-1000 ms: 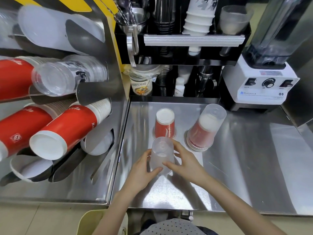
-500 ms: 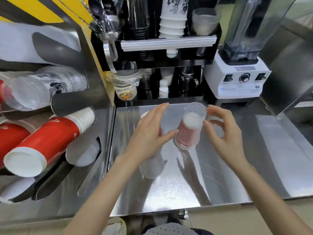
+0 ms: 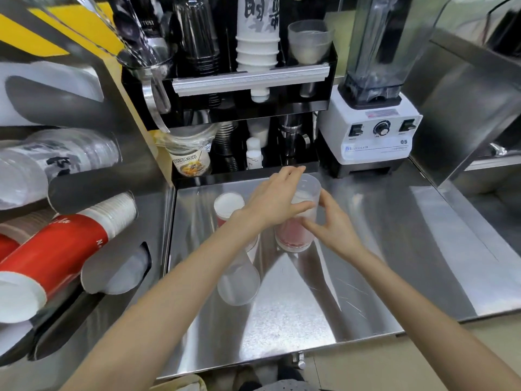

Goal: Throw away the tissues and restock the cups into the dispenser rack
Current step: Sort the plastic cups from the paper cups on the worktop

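Note:
On the steel counter (image 3: pixel 380 249) an upside-down clear plastic cup (image 3: pixel 298 221) covers a red paper cup. My left hand (image 3: pixel 275 200) wraps the clear cup's top from the left, and my right hand (image 3: pixel 331 227) touches its right side. A second upside-down red paper cup (image 3: pixel 227 206) stands just left, partly behind my left wrist. A frosted plastic cup (image 3: pixel 239 280) stands upside down nearer me, under my left forearm. The dispenser rack (image 3: pixel 93 176) on the left holds stacks of red paper cups (image 3: pixel 56 255) and clear cups (image 3: pixel 56 159). No tissues show.
A white blender (image 3: pixel 372 122) stands at the back right. A black shelf unit (image 3: pixel 248 88) at the back holds cup stacks, bottles, a utensil holder and a bagged container. A steel wall panel (image 3: pixel 465 108) rises on the right.
Both hands let go of the frosted cup near me and moved back to the clear cup over the red one, closing around it. The camera view shifted right.

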### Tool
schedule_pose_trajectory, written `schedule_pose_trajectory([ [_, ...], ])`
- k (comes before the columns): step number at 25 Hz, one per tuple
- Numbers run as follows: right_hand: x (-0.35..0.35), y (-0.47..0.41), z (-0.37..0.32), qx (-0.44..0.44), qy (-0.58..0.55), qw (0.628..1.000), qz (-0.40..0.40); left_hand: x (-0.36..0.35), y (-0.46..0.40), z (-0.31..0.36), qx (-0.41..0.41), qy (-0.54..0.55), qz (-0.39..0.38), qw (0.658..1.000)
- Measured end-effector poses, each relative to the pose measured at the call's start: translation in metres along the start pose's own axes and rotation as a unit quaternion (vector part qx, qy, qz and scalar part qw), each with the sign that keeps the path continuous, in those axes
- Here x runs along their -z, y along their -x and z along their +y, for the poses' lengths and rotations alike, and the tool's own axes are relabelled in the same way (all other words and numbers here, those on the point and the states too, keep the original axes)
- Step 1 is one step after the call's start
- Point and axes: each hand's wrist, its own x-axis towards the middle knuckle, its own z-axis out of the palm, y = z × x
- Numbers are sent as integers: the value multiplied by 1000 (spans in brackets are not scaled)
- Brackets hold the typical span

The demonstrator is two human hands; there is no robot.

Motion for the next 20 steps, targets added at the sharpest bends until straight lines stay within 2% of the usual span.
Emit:
schedule_pose_trajectory([
  [4, -1, -2, 0, 4, -21, 1000, 2, -1, 0, -2, 10, 22, 3, 1000],
  [12, 13, -10, -18, 46, 3, 999, 21, 26, 4, 5, -15, 55, 72, 996],
  [20, 42, 8, -87, 138, 17, 989, 46, 76, 39, 24, -81, 123, 198, 969],
])
